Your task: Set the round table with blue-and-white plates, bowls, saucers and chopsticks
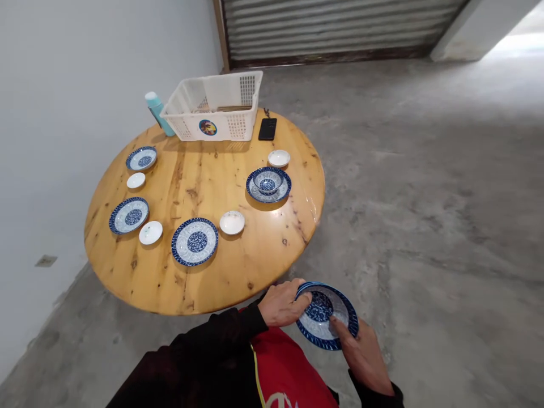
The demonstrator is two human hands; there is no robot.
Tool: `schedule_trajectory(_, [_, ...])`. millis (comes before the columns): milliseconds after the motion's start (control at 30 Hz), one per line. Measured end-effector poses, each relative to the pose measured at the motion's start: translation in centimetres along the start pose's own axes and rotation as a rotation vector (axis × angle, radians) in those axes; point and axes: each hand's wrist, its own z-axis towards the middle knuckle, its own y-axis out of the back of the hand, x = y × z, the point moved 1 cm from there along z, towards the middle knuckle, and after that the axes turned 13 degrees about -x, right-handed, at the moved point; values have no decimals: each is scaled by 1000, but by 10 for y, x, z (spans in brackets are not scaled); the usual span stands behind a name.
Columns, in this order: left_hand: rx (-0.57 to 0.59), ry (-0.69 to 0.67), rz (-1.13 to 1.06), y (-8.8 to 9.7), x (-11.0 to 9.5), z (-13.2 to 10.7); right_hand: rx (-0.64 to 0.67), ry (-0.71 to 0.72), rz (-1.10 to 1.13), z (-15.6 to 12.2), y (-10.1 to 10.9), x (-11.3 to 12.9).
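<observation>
My left hand (284, 304) grips the left rim of a small stack of blue-and-white bowls (318, 306), thumb over the edge. On the lower right rim, my right hand (361, 348) is closed too, its thumb pressing inside the top bowl. The stack is held tilted, past the front right edge of the round wooden table (250, 272). Nearest to it on the table are a blue-rimmed plate (198, 242), a small white dish (232, 222) and another blue-rimmed plate (250, 191) with a patterned bowl (268, 181) on it.
Left on the table lie blue-rimmed plates (128, 216) and white dishes (151, 233). A white plastic basket (216, 124) holding chopsticks (234, 107) stands at the back, between a light-blue bottle (161, 116) and a black phone (267, 129). A white wall (51, 113) borders the left.
</observation>
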Motion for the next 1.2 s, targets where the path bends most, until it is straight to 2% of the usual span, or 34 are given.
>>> schedule_trajectory(100, [-50, 33, -44, 13, -6, 35, -5, 65, -42, 44, -3, 27])
schedule_trajectory(200, [-96, 93, -51, 31, -11, 64, 63, 105, -103, 84, -11, 56])
schedule_trajectory(400, [-209, 159, -25, 68, -14, 108, 154, 166, -104, 150, -36, 108])
schedule_trajectory(633, [-329, 269, 132, 119, -19, 153, 283, 310, -71, 220, -75, 165])
schedule_trajectory(800, [-486, 348, 174, 150, -12, 187, 351, 462, -47, 265, -107, 203])
schedule_trajectory(1000, [-616, 494, 121, 166, 4, 222, 499, 547, -87, 311, -141, 227])
schedule_trajectory(1200, [-645, 629, 105, 171, 9, 239, 527, 725, -327, 342, -170, 240])
